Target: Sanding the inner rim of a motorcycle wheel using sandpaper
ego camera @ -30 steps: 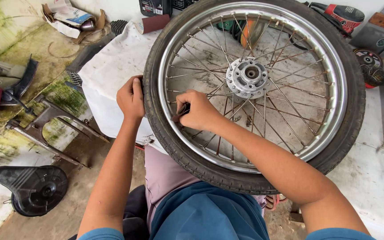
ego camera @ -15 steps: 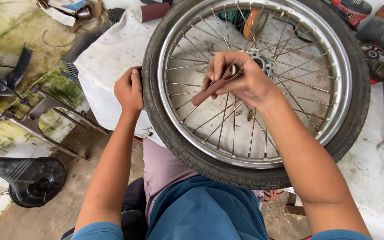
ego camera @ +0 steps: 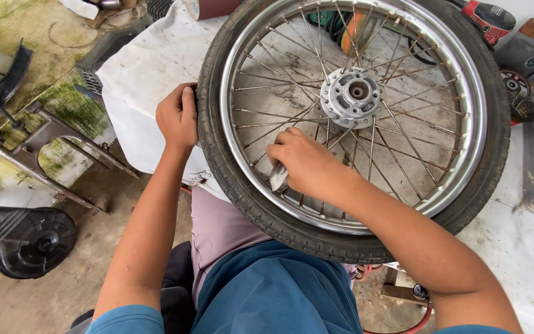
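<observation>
The left hand [ego camera: 178, 117] grips the tyre [ego camera: 217, 161] mid-frame; the right hand [ego camera: 304, 164] is closed on maybe a small tool [ego camera: 277, 178] among the spokes [ego camera: 403, 148]

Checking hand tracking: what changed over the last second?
The right hand went from the lower-left spokes up beside the hub with a dark rod, then back down; it now holds a small grey piece. The left hand kept gripping the tyre; the wheel stayed put.
</observation>
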